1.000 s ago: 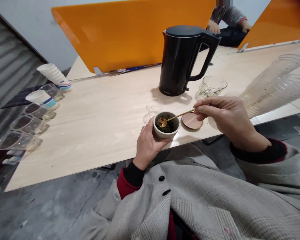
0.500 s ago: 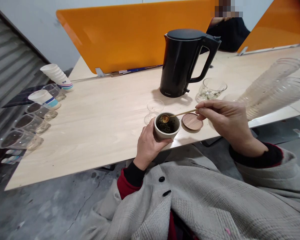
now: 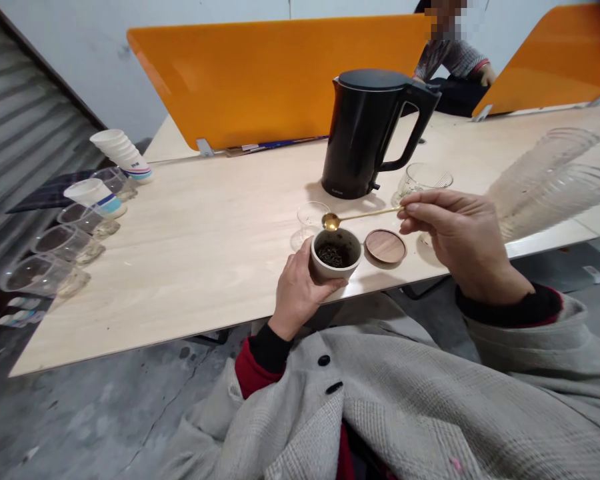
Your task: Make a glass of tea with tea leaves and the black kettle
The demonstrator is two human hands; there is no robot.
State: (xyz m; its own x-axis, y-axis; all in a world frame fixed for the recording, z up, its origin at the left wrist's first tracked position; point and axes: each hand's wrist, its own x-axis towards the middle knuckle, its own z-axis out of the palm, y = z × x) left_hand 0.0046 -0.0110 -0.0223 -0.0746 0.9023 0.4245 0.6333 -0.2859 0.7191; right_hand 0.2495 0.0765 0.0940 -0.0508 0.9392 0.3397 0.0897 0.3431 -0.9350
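Note:
My left hand (image 3: 300, 288) is wrapped round a small pale canister (image 3: 337, 272), tilted toward me near the table's front edge. Dark dried tea leaves (image 3: 331, 255) lie inside it. Between thumb and fingers, my right hand (image 3: 455, 230) pinches the thin handle of a gold spoon (image 3: 331, 222). The spoon's bowl hangs just over the canister's far rim. A round wooden lid (image 3: 385, 247) lies on the table between the canister and my right hand. Behind the canister stands a small clear stemmed glass (image 3: 312, 213), partly hidden.
A black electric kettle (image 3: 361, 133) stands behind the canister, with a patterned glass (image 3: 427, 177) beside it. Stacked clear plastic cups (image 3: 550, 183) lie at right. Paper cups (image 3: 121, 155) and clear cups (image 3: 63, 243) line the left side. Beyond an orange divider (image 3: 270, 83) sits another person (image 3: 455, 63).
My right hand has lifted the gold spoon from inside the canister to above its far rim. My left hand keeps its hold on the canister. The view has shifted slightly.

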